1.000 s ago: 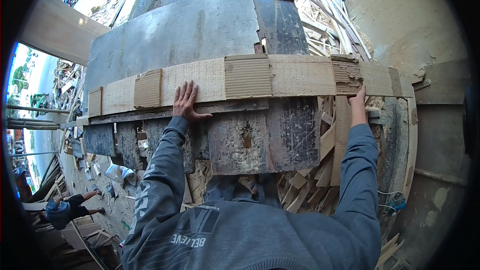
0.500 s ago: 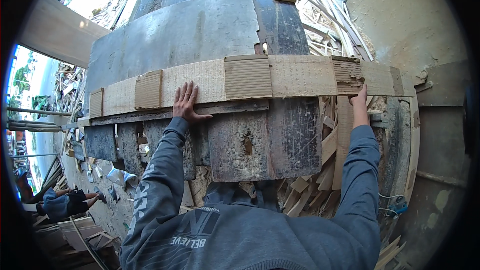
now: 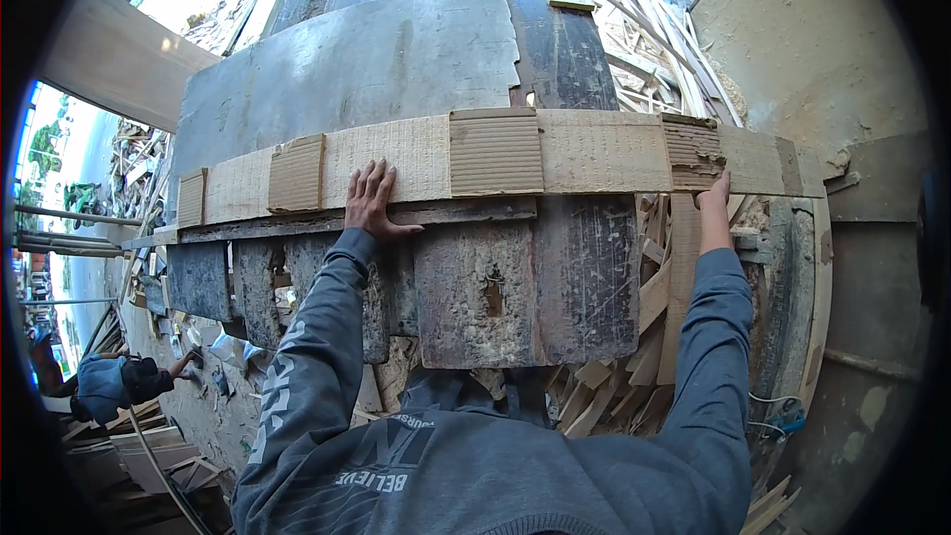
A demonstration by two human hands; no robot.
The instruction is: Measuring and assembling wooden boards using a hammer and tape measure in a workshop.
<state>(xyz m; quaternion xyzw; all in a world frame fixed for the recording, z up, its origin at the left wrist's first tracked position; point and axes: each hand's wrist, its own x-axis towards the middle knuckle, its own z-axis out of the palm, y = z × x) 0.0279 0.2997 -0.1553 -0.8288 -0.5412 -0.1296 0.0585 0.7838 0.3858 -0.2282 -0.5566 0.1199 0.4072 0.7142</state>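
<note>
A long pale wooden plank lies across dark, worn boards. It is made of several joined pieces, some ribbed and darker. My left hand rests flat on the plank's near edge, fingers spread, left of the middle. My right hand presses against the near edge close to the plank's right end, beside a rough brown block. Both grey sleeves reach up from the lower edge.
Under the plank sit stained dark panels over a heap of wood offcuts. Thin strips of scrap wood pile at the top right beside a concrete wall. A person in blue crouches low at the left.
</note>
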